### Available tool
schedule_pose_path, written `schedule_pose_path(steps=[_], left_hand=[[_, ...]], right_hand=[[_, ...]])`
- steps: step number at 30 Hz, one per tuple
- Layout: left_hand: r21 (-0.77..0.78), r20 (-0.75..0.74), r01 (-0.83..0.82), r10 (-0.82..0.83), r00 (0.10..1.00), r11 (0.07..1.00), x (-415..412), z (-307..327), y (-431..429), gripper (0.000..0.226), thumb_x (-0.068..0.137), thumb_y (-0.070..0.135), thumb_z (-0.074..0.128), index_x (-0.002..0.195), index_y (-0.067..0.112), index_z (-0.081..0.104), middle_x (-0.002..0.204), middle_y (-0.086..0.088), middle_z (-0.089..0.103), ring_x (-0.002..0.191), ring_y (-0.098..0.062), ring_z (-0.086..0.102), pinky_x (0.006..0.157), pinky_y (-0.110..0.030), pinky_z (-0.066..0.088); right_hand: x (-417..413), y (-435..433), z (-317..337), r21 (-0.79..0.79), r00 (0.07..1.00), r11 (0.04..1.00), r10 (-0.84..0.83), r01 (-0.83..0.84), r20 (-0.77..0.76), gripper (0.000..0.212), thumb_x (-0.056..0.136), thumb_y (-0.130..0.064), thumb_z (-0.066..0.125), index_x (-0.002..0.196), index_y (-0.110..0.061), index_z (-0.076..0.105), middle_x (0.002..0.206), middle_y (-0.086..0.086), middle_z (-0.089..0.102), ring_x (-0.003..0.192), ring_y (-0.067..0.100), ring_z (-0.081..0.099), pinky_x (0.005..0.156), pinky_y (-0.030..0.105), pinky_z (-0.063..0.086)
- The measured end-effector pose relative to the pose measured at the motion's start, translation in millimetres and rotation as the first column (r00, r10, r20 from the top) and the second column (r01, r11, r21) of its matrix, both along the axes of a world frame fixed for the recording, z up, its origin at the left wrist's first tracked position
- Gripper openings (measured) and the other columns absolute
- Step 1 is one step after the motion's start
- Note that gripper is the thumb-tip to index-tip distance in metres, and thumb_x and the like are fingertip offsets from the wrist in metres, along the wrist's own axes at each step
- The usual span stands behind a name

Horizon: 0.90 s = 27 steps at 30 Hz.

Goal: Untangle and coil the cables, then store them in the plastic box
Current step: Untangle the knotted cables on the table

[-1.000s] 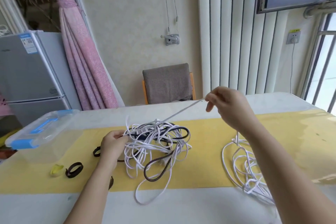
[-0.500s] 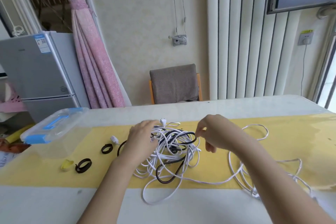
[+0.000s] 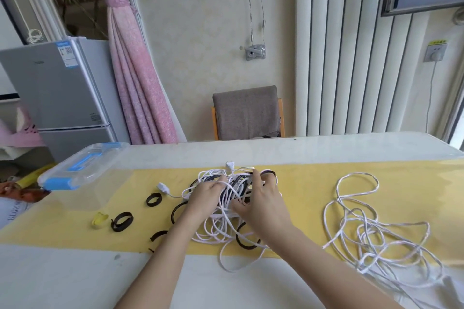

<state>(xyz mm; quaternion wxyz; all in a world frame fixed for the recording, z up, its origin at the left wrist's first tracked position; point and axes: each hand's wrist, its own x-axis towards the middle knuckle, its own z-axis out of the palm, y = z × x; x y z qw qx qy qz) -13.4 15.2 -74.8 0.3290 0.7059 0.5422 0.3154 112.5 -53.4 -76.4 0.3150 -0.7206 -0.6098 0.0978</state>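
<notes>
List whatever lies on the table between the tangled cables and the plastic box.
Nothing tall: two black strap loops and a small yellow item lie flat on the mat between the tangled cables and the plastic box, and a white plug trails that way. The box's lid appears on.
</notes>
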Motion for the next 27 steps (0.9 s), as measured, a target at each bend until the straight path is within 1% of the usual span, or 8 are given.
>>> schedule_pose_path(steps=[4,7,9,12,17,22,24,27], left_hand=[[0.027,0.411,-0.037,0.023,0.911,0.999,4.3,9.4,-1.1,0.044,0.086,0.057,0.057,0.073,0.019,0.074,0.075,-0.011,0.062,0.072,-0.017,0.052,0.071,-0.033,0.042],[0.017,0.575,0.053,-0.053,0.816,0.998,8.3,23.4,-9.4,0.072,0.067,0.071,0.067,0.071,-0.001,0.065,0.073,-0.017,0.055,0.068,-0.026,0.047,0.068,-0.036,0.041],[0.054,0.647,0.073,-0.09,0.757,0.996,14.1,31.7,-19.4,0.065,0.067,0.063,0.072,0.059,-0.001,0.06,0.062,-0.017,0.05,0.057,-0.026,0.043,0.058,-0.03,0.04],[0.131,0.636,0.072,-0.14,0.759,0.989,20.8,41.0,-35.7,0.064,0.066,0.056,0.068,0.046,-0.001,0.049,0.046,-0.01,0.043,0.042,-0.019,0.037,0.048,-0.025,0.035],[0.108,0.516,0.226,-0.249,0.82,0.968,23.7,33.4,-43.1,0.062,0.072,0.049,0.061,0.035,0.005,0.041,0.033,-0.004,0.038,0.029,-0.016,0.032,0.051,-0.022,0.042],[0.133,0.506,0.113,-0.165,0.847,0.985,21.8,13.8,-22.6,0.074,0.058,0.058,0.079,0.043,-0.01,0.054,0.044,-0.014,0.049,0.041,-0.016,0.047,0.058,-0.026,0.042],[0.17,0.517,0.062,-0.142,0.844,0.984,17.4,7.4,-13.9,0.077,0.054,0.06,0.081,0.051,-0.014,0.059,0.048,-0.014,0.051,0.054,-0.016,0.047,0.064,-0.029,0.041],[0.2,0.495,0.021,-0.12,0.86,0.98,17.3,7.5,-15.5,0.061,0.062,0.054,0.07,0.039,0.0,0.054,0.04,-0.006,0.04,0.044,-0.016,0.035,0.056,-0.024,0.036]], right_hand=[[2.0,0.7,6.9,0.061,0.953,0.996,0.083,-0.068,-0.29,0.087,0.083,-0.034,0.061,0.152,-0.011,0.013,0.14,0.006,0.03,0.118,0.025,0.047,0.088,0.025,0.038],[7.9,0.6,18.1,0.194,0.852,0.979,0.152,-0.061,-0.502,0.079,0.08,-0.028,0.061,0.15,-0.021,0.025,0.135,-0.003,0.045,0.11,0.019,0.056,0.093,0.032,0.047],[9.9,-3.0,25.5,0.294,0.827,0.955,0.204,-0.049,-0.524,0.066,0.081,-0.017,0.057,0.144,-0.023,0.037,0.12,-0.011,0.057,0.103,0.009,0.057,0.089,0.022,0.048],[13.7,-8.2,33.9,0.348,0.811,0.935,0.259,-0.074,-0.524,0.047,0.081,-0.001,0.051,0.116,-0.031,0.06,0.092,-0.02,0.066,0.08,-0.001,0.06,0.069,0.014,0.048],[23.2,-4.2,28.3,0.219,0.656,0.974,0.203,-0.059,-0.727,0.029,0.076,0.011,0.043,0.065,-0.01,0.06,0.058,0.01,0.061,0.055,0.018,0.052,0.054,0.028,0.041],[44.4,-2.3,30.7,0.155,0.547,0.97,0.234,-0.187,-0.804,0.047,0.07,0.023,0.025,0.049,-0.01,0.051,0.042,0.001,0.045,0.039,0.01,0.033,0.04,0.017,0.024],[48.3,-2.0,30.1,0.144,0.533,0.948,0.281,-0.284,-0.798,0.044,0.066,0.02,0.028,0.046,-0.013,0.05,0.045,0.003,0.044,0.044,0.014,0.032,0.042,0.02,0.024],[48.4,-2.9,28.4,0.15,0.426,0.89,0.347,-0.431,-0.836,0.029,0.05,0.005,0.036,0.039,-0.019,0.047,0.042,-0.003,0.04,0.042,0.01,0.032,0.041,0.019,0.025]])
